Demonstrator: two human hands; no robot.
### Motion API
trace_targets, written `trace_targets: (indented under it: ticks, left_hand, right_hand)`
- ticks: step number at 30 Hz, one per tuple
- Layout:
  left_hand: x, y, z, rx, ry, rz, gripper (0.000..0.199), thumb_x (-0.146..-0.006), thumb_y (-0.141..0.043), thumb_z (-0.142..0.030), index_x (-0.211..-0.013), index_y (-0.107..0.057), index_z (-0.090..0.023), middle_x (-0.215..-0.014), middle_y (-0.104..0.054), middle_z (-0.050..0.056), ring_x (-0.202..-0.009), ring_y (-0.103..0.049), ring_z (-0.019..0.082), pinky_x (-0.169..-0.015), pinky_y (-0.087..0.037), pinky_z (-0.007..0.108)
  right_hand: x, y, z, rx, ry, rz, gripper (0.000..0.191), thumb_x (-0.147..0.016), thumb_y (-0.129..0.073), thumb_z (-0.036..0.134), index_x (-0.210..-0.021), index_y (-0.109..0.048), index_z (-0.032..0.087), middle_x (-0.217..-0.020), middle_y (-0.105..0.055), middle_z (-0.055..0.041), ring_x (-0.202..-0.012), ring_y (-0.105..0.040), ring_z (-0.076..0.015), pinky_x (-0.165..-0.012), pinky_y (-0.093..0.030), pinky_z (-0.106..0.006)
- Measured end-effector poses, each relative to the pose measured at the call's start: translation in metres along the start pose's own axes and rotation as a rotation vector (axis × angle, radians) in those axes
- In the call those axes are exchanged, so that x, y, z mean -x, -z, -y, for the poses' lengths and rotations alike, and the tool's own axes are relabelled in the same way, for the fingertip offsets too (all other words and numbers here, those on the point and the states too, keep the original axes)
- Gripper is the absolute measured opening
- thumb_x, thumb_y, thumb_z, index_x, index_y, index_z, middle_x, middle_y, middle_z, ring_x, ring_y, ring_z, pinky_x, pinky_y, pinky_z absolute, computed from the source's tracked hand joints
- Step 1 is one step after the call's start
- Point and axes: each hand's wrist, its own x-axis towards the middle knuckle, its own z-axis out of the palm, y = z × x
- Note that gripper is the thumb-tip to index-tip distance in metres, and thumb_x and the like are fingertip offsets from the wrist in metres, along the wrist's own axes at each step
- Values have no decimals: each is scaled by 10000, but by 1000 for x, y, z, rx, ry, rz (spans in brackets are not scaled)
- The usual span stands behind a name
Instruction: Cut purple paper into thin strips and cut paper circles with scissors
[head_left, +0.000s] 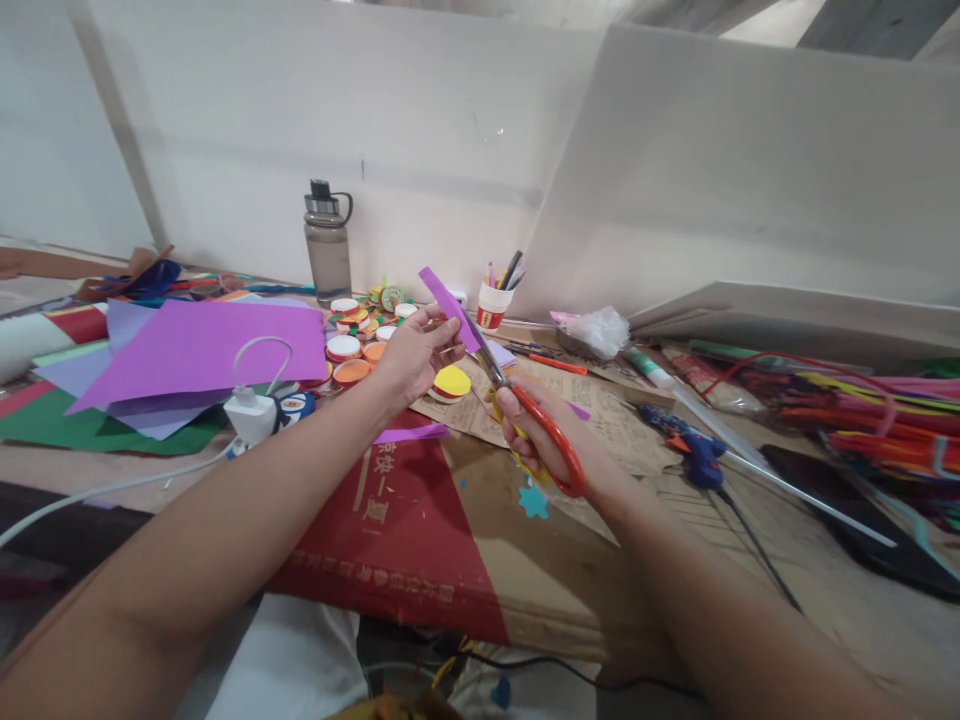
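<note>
My left hand (425, 352) pinches a narrow purple paper strip (444, 293) between thumb and fingers, its free end pointing up and away. In my right hand (541, 425) is a pair of scissors (555, 440) with a red and a yellow handle. The blades meet the lower part of the strip; whether they are parted I cannot tell. Another purple strip (411, 433) lies on the red print below my left wrist. A yellow-topped round piece (451, 382) sits just under the held strip, and a blue paper flower (533, 499) rests below the scissors.
Purple sheets (247, 335) are piled at left, near a white charger plug (251, 413). A water bottle (328, 245) and a paper cup of pens (493, 304) stand at the back. Rightward lie a blue glue gun (701, 455), a dark phone-like slab (832, 510) and colourful pipe cleaners (862, 410).
</note>
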Motion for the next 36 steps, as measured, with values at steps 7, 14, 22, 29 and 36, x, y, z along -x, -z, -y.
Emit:
trace_targets:
  ticks: [7,14,22,29,36]
  left_hand:
    - [3,-1,-2,-13,-5,18,238,-714,-777,-73,-792,-574,-170,-680,-652,-42,-560,-616,64,-577,-507,186]
    - [2,-1,-2,-29,-4,-16,204,-735,-769,-98,-783,-582,-166,-671,-645,-38,-567,-613,72,-576,-503,200]
    - [-4,3,-10,-62,-67,-74,136,-778,-723,-94,-791,-612,-171,-651,-651,-32,-554,-591,64,-592,-496,194]
    - [1,-2,-4,-30,-24,-47,171,-754,-746,-73,-844,-641,-173,-674,-661,-31,-549,-596,67,-604,-500,203]
    - [1,-1,1,-4,-11,-7,171,-756,-752,-91,-869,-648,-166,-704,-680,-16,-585,-626,79,-634,-515,216]
  right_hand:
    - [1,-3,2,43,-20,-41,455,-851,-540,681,-855,-437,237,-611,-454,53,-419,-389,-68,-339,-341,-173]
    - [4,-4,8,62,-26,-63,400,-860,-563,623,-860,-468,234,-608,-460,55,-407,-392,-66,-325,-340,-167]
    - [1,1,-2,123,13,-20,381,-861,-592,602,-872,-492,234,-644,-500,42,-437,-442,-78,-335,-375,-175]
    - [0,-3,-1,65,38,-20,413,-862,-563,636,-931,-509,232,-660,-485,35,-460,-438,-83,-365,-382,-190]
    - [0,-7,0,-25,1,-42,453,-815,-619,643,-972,-506,234,-626,-459,45,-444,-403,-84,-362,-358,-204]
